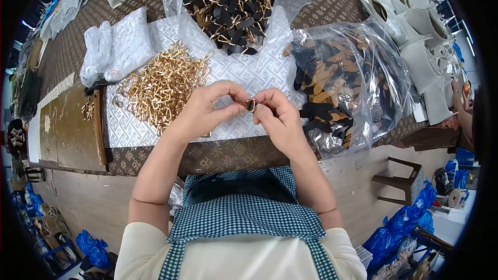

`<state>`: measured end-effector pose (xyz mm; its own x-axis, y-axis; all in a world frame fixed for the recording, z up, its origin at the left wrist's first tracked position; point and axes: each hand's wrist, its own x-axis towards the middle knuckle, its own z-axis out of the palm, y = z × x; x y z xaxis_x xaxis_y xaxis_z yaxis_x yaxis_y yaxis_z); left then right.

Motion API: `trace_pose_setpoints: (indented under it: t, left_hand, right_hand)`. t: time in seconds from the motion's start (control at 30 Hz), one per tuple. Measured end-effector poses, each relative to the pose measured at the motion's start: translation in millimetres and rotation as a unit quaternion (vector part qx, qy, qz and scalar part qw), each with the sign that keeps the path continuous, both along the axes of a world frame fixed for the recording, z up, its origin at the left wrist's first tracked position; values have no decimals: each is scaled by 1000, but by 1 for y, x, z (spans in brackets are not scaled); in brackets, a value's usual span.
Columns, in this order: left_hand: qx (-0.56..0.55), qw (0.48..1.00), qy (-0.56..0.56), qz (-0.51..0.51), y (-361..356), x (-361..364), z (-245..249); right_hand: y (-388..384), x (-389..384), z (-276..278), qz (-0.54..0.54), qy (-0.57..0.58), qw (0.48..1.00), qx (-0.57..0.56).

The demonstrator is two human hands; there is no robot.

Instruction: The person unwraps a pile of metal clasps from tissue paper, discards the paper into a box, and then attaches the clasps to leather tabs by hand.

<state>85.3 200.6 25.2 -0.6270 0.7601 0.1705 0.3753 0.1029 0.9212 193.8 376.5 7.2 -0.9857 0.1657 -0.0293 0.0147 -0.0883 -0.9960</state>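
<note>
Between my fingertips, over the front part of the patterned sheet, is a small gold metal clasp [251, 105] with a dark strip at it. My left hand [213, 108] is closed in a pinch at its left side. From the right, my right hand [281, 119] pinches the same piece; the fingers partly hide it. A heap of loose gold clasps [161, 91] lies beside my left hand. Dark and tan leather tabs [332, 75] fill a clear plastic bag to the right. Farther back, another open bag holds black tabs with gold clasps attached [231, 13].
White wrapped packages [127, 44] lie behind the heap. A worn board [70, 129] with a few clasps is at the left. Pale grey bags [425, 67] line the right, where another person's arm [463, 111] shows. A brown stool [402, 180] stands on the floor.
</note>
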Motion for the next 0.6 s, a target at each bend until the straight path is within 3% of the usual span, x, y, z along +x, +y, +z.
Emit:
trace_pose_setpoints:
  t: [0.1,0.27,0.4,0.5,0.6]
  left_hand:
    - [19,1000,-6,-1,5,5,-5]
    - [78,970,-229,-19,8,5,-14]
    - [78,940,-328,-45,7,0,-17]
    - [74,939,-329,-64,7,-1,-21]
    - [5,951,-309,-16,6,1,-19]
  right_hand:
    - [0,2,1,-24,16,999,18]
    - [-4,6,10,-37,42,985,163]
    - [-6,10,12,-23,74,983,166]
    - [-11,10,9,-43,85,975,198]
    - [-12,8,0,-69,95,963,241]
